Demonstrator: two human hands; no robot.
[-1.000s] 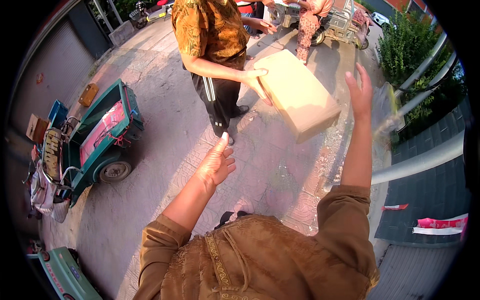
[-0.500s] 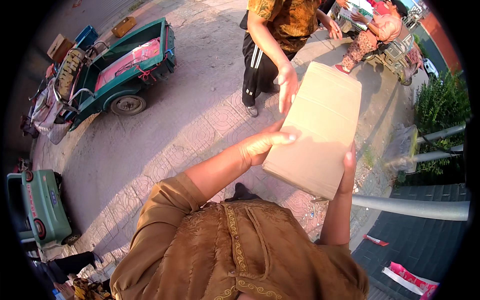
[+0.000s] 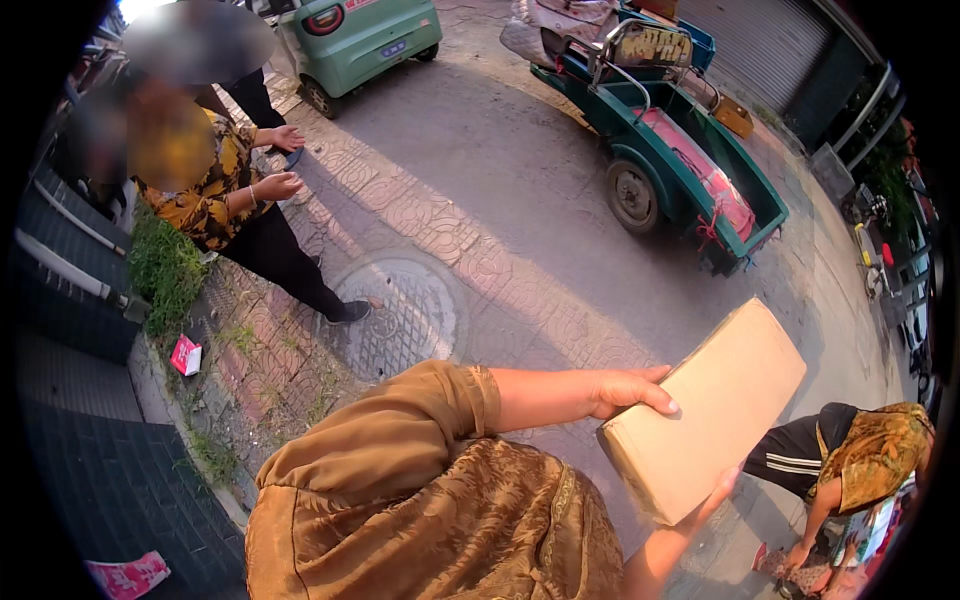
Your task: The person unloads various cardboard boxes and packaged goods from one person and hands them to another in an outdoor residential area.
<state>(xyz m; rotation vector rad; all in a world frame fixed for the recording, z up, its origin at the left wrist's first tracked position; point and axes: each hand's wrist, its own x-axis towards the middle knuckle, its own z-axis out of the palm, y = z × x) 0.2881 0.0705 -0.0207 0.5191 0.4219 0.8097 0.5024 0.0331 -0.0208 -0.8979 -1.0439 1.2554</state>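
A flat brown cardboard box is held up in front of me at the lower right, tilted. My left hand grips its left edge, thumb on the top face and the fingers partly hidden behind. My right hand supports the near right edge from below, with only part of the fingers showing. At the left, a person in a yellow and black patterned top stands with both hands held out, palms up. Another person in a patterned top and striped black trousers bends forward at the right.
A green cargo tricycle with a pink sheet in its bed stands ahead. A small green car is farther left. A round manhole cover lies in the paving. Weeds and a dark tiled wall border the left side.
My view has swung to the left, bringing the person with open palms into sight. The box has stayed between my two hands. The person in striped trousers now bends at the right.
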